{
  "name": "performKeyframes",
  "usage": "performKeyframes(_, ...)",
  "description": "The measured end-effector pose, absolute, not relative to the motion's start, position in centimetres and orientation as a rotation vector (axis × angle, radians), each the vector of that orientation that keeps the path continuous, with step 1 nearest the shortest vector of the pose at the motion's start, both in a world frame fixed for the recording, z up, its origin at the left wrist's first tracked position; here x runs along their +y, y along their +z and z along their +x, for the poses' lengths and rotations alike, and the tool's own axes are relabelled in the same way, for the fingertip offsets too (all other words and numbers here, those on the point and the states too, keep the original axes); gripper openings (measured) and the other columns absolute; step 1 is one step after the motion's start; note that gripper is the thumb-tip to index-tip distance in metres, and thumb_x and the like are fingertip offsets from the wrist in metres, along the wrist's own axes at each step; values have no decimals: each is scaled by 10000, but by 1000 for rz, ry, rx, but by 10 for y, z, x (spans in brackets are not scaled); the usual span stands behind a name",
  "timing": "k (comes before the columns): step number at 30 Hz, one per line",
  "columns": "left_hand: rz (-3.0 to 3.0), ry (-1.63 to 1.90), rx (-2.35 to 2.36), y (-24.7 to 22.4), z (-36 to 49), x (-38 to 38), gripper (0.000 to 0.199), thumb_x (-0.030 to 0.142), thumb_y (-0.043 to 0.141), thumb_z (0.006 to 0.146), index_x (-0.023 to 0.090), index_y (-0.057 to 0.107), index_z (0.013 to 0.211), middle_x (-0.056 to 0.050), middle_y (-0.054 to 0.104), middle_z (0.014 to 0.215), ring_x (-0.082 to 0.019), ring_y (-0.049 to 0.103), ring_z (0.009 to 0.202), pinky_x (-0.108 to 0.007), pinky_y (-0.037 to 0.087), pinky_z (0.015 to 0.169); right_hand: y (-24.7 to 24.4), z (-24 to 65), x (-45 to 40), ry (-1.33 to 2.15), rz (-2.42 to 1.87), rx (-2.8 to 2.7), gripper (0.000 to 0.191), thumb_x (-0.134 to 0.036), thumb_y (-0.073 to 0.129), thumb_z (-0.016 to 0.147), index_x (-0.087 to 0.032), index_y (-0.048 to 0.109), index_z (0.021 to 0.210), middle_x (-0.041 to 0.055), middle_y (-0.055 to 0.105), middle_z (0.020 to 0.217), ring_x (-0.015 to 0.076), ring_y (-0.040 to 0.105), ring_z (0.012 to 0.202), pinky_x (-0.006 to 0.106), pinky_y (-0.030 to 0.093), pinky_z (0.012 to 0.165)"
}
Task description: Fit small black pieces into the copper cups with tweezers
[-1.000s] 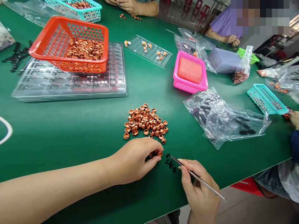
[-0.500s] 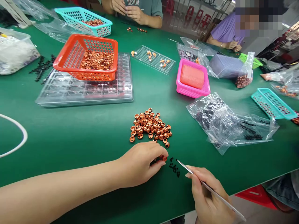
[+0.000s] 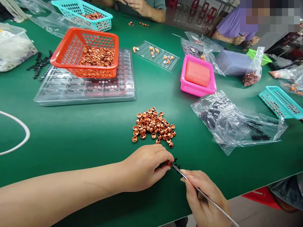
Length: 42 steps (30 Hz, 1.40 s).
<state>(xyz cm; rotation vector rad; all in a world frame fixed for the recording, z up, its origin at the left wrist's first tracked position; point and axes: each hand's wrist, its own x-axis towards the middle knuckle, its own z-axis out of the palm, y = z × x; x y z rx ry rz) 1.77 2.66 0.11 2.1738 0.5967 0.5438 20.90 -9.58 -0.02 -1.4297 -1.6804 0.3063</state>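
Observation:
Between thumb and forefinger, my left hand [image 3: 149, 168] pinches a small copper-coloured cup [image 3: 169, 163], mostly covered by the fingers. My right hand [image 3: 205, 192] grips thin metal tweezers [image 3: 201, 191] like a pen, their tip at the cup's edge. Whether the tip holds anything is too small to tell. Tiny black pieces [image 3: 175, 160] lie on the green table beside the left fingertips, partly behind the tweezers. Just beyond my left hand is a loose pile of copper-coloured cups [image 3: 152, 124], several with a hole showing.
An orange basket [image 3: 62, 61] of copper-coloured cups stands on stacked clear trays [image 3: 82, 99] at the back left. Right of the pile lie plastic bags [image 3: 227, 121] with black parts and a pink basket [image 3: 197, 90]. Co-workers' hands [image 3: 139, 6] are across the table.
My right hand has moved left, bringing the tweezers' tip from the black pieces to the cup in my left hand. The left hand has shifted slightly right in view.

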Motion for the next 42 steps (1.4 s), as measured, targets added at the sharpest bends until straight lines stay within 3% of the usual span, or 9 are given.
performKeyframes(12,2171,531,598,0,17,26,101,152,559,902,165,633,971,-42,686,852,-172,595,775,-299,485,748,0,209,-94,284,-1413,-1744,322,-31,618,815,-215,613,1079,43,747,989,169,730,894,274,623,763)
performKeyframes(29,2173,544,601,0,17,27,88,139,583,900,147,635,970,-39,670,826,-164,577,759,-264,449,674,-2,205,-95,261,-1387,-1778,390,-1,627,807,-205,594,1138,63,737,1031,178,716,935,323,619,789)
performKeyframes(42,2156,551,595,2,18,27,81,134,599,894,137,638,965,-36,680,829,-157,582,752,-253,446,665,-3,206,-95,180,-1356,-1789,340,15,635,800,-158,622,1092,83,728,1029,176,708,939,312,607,812)
